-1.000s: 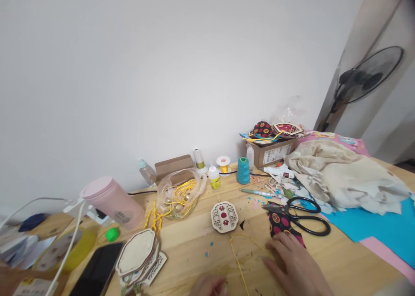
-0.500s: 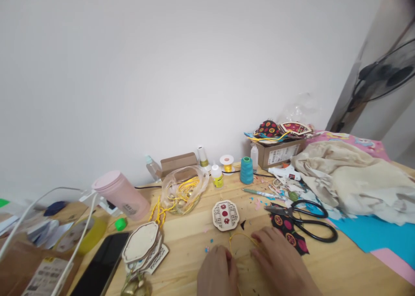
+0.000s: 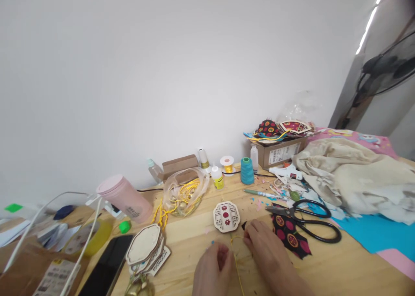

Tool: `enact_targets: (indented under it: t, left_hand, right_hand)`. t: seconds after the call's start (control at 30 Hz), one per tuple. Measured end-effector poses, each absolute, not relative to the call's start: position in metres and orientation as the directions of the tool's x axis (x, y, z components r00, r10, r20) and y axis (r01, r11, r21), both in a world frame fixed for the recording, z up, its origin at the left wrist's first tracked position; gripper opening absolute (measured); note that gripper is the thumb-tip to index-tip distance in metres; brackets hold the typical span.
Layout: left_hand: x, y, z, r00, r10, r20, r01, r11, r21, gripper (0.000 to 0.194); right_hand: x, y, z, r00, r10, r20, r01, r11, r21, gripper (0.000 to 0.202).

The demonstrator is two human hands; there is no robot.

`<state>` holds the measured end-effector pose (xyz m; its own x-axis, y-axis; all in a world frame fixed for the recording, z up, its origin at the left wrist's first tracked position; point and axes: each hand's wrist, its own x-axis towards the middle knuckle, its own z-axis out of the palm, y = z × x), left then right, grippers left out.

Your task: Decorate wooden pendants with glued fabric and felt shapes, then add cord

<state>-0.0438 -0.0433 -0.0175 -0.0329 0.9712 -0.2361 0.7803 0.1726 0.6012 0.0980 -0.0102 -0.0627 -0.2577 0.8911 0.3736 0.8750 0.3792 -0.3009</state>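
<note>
A cut-out wooden ornament (image 3: 226, 217) with red inlays lies flat on the table, a yellow cord (image 3: 238, 270) running from its lower edge towards me. Left of this cord is my left hand (image 3: 213, 270), its fingers curled together; what they pinch, if anything, is hidden. My right hand (image 3: 267, 255) rests on the table to the right, bent fingers closed at the cord's looped part. Beside that hand lies a dark patterned cloth scrap (image 3: 290, 235), with black-handled scissors (image 3: 303, 216) partly over it.
At left are stacked wooden plaques (image 3: 144, 244), a phone (image 3: 106, 263) and a pink tumbler (image 3: 125, 196). Behind stand a glue bottle (image 3: 218, 179), a teal thread cone (image 3: 247, 171) and a cardboard box (image 3: 280, 153). A pen (image 3: 264, 194) and beige cloth (image 3: 356, 179) lie right.
My right hand has shifted slightly left, closer to the ornament. My left hand has drawn a little left, away from the cord, which now shows as a longer line between the hands.
</note>
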Motion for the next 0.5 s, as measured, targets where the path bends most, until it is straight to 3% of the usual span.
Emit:
enact_targets:
  t: [0.13, 0.23, 0.37, 0.5]
  left_hand:
    - [-0.035, -0.041, -0.013, -0.075, 0.976, -0.204, 0.879, 0.161, 0.448, 0.020]
    - [-0.028, -0.040, -0.011, -0.065, 0.974, -0.215, 0.897, 0.151, 0.415, 0.023]
    - [-0.029, -0.038, -0.011, -0.057, 0.973, -0.223, 0.887, 0.152, 0.437, 0.024]
    - [-0.042, -0.037, -0.019, -0.005, 0.975, -0.223, 0.763, 0.148, 0.629, 0.025]
  right_hand:
    - [0.097, -0.013, -0.070, -0.254, 0.876, 0.410, 0.879, 0.386, -0.280, 0.021]
    - [0.100, -0.018, -0.065, -0.261, 0.870, 0.418, 0.865, 0.403, -0.299, 0.018]
    - [0.104, -0.023, -0.047, -0.218, 0.939, 0.265, 0.793, 0.329, -0.512, 0.016]
    - [0.103, -0.025, -0.031, -0.198, 0.977, 0.084, 0.637, 0.193, -0.746, 0.013]
